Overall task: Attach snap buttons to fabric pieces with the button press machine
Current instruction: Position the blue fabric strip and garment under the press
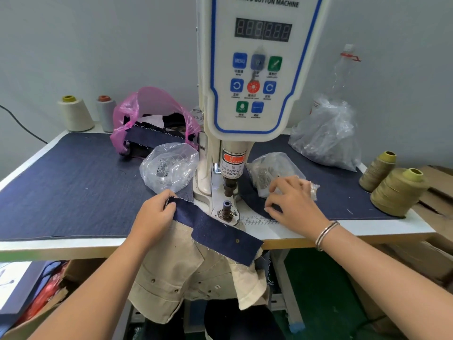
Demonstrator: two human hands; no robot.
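Note:
A white servo button press machine [255, 69] stands at the table's middle, its lower die post [226, 207] sticking up under the punch. A navy fabric strip [215, 231] with one snap near its right end lies just in front of the die. My left hand [154, 217] pinches the strip's left end. My right hand [291, 202] rests with curled fingers on the dark cloth beside a clear bag of snap parts [269, 171]; whether the fingertips hold a snap is hidden.
Navy cloth [73, 187] covers the table. A second clear bag [169, 165] sits left of the machine, a pink bag of fabric pieces [152, 119] behind it, a large clear bag [328, 133] at right. Thread cones [397, 192] stand at both ends. Beige fabric [186, 273] hangs off the front edge.

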